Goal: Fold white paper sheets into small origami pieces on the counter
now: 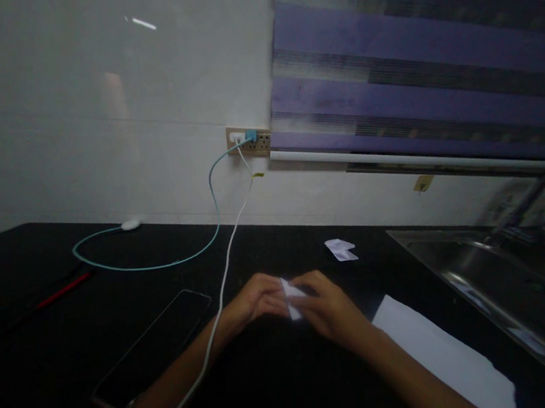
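Observation:
Between my two hands is a small folded piece of white paper (292, 291), held just above the black countertop (275, 389). My left hand (262, 296) grips its left edge, fingers closed against it. From the other side my right hand (325, 303) pinches the paper between thumb and fingers. Beyond my right hand lies another folded white paper (341, 250) with pointed corners. White sheets of paper (439, 349) lie flat beside and partly under my right forearm.
A dark phone (154, 347) rests left of my left forearm, across which a white cable (226, 256) runs from the wall socket (263, 142). A teal cable (175, 263) loops at the back left, near a red strip (64, 290). The steel sink (420, 239) is at right.

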A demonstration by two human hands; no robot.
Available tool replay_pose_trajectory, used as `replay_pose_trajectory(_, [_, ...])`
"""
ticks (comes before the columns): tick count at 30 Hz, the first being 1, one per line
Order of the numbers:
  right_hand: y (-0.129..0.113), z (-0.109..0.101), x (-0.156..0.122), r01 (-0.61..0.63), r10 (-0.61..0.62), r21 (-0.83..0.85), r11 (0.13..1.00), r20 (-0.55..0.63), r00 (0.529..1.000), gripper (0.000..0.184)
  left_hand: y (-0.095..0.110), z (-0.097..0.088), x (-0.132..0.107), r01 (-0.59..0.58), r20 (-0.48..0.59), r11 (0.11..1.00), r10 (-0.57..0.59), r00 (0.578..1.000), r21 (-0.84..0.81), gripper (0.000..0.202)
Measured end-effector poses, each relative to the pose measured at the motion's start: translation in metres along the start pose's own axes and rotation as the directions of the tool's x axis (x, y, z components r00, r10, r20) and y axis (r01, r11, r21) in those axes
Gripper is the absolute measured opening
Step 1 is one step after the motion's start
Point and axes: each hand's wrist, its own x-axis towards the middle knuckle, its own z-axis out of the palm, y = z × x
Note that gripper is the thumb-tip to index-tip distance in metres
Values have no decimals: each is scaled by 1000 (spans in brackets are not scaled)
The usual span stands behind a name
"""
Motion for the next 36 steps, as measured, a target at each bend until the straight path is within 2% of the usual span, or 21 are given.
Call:
replay_pose_trajectory(4, [0,1,-1,-36,35,25,999,20,999,31,-1,-1,1,9,-1,1000,-9,1000,18,30])
replay_pose_trajectory(7, [-3,2,0,-77,76,50,996,32,997,25,-2,1,1,-18,4,984,18,1000,180,37])
replay_pose_trajectory(12, [-7,4,1,-133,130,66,989,53,990,22,-4,5,4,-98,-1,911,108,994,400,45])
replay_pose_trajectory(16, [-5,3,1,-146,139,94,985,79,987,26,-2,6,4,-107,-35,837,149,988,537,45])
replay_pose_trajectory(21, [-8,2,4,-200,195,233,952,43,980,25,6,12,-1,-117,-71,751,213,974,650,41])
replay_pose_trajectory(23, [-9,4,6,-284,303,316,905,-12,953,23,8,15,-2,-120,-79,708,241,967,696,39])
replay_pose_trajectory(25, [-7,6,8,-407,461,404,819,-43,886,19,8,16,-3,-101,-98,672,252,963,734,39])
replay_pose_trajectory(27, [-4,8,9,-522,584,476,708,21,812,20,7,16,-4,-93,-98,634,260,961,768,40])
replay_pose_trajectory(28, [-2,9,9,-557,606,498,665,78,792,24,6,16,-4,-101,-86,612,269,959,784,40])
replay_pose_trajectory(31, [0,11,8,-589,592,522,616,187,784,36,4,14,-4,-133,-34,544,285,958,829,41])
replay_pose_trajectory(36, [-2,11,7,-584,586,549,599,197,786,36,3,16,-4,-174,10,475,328,945,863,39])
